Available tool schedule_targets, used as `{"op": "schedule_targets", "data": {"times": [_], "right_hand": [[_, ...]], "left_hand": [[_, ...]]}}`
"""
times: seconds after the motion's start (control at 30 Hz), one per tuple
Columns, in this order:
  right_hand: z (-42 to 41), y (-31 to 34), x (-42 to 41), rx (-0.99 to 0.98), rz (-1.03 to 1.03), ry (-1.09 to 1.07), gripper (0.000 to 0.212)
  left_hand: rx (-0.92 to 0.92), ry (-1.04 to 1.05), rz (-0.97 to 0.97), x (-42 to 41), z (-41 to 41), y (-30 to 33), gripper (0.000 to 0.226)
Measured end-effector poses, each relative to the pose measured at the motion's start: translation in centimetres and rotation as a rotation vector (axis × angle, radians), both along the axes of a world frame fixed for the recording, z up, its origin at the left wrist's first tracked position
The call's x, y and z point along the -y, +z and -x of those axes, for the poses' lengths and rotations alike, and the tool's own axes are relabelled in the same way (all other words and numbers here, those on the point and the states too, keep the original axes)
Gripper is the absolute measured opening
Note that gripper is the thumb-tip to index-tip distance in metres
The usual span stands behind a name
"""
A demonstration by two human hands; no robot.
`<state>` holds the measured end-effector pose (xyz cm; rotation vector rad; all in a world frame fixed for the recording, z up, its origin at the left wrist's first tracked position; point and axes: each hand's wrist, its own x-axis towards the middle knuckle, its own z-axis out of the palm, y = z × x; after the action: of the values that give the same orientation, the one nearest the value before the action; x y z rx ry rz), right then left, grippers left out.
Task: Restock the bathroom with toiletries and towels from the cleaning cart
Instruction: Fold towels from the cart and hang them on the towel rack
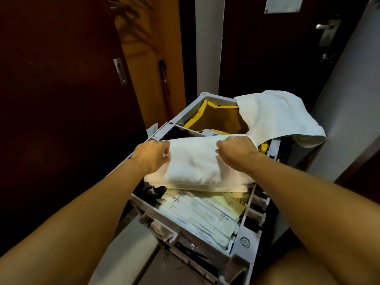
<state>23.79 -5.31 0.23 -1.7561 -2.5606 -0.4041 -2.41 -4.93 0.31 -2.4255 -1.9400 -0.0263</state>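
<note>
A folded white towel point(195, 167) lies on top of the grey cleaning cart point(244, 241). My left hand point(152, 155) grips its far left edge, and my right hand point(236, 153) grips its far right edge. Under the towel's near side lie several flat sealed packets point(201, 212) in the cart's top tray. A second white towel point(277, 116) hangs over the cart's far right corner, beside a yellow-rimmed bag point(216, 118).
A dark sliding door point(61, 99) with a recessed metal pull stands to the left. A black umbrella point(164, 85) leans against the wooden panel behind the cart. A dark door with a metal lever handle point(327, 27) is at the far right.
</note>
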Motion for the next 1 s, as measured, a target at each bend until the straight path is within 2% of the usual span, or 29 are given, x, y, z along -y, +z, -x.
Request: {"op": "schedule_targets", "data": {"times": [0.07,0.13,0.23,0.3,0.37,0.47,0.67,0.8,0.9,1.0], "right_hand": [[0.8,0.1,-1.5,-0.091,0.003,0.038,0.033],[1.1,0.3,-3.0,-0.103,0.092,0.028,0.038],[0.5,0.9,-5.1,-0.130,0.387,-0.075,0.039],[-0.3,1.6,-6.0,-0.293,0.647,-0.180,0.044],[-0.9,2.3,-6.8,-0.377,0.767,-0.256,0.061],[-1.2,2.6,-7.7,-0.342,0.800,-0.333,0.075],[-1.4,1.9,-8.5,-0.177,0.838,-0.349,0.086],[-1.3,2.0,-7.9,-0.089,0.756,-0.292,0.074],[-1.4,2.2,-6.9,-0.095,0.713,-0.261,0.075],[-1.5,2.3,-5.6,-0.100,0.627,-0.232,0.075]], "left_hand": [[-0.033,-0.056,-0.041,-1.4,-1.1,0.2,0.044],[0.000,-0.080,0.019,-2.8,-2.2,0.4,0.064],[0.205,-0.001,0.273,-5.5,-2.4,0.2,0.053],[0.168,0.068,0.453,-6.8,-1.9,0.0,0.057],[0.086,0.114,0.566,-8.1,-1.5,0.3,0.071],[-0.061,0.094,0.602,-9.5,-1.6,0.6,0.087],[-0.156,0.090,0.667,-10.5,-1.9,-0.4,0.100],[-0.147,0.090,0.587,-9.6,-1.7,-1.3,0.089],[-0.083,0.090,0.480,-8.2,-1.7,-1.7,0.079],[-0.097,0.065,0.400,-7.0,-1.8,-1.1,0.075]]}}
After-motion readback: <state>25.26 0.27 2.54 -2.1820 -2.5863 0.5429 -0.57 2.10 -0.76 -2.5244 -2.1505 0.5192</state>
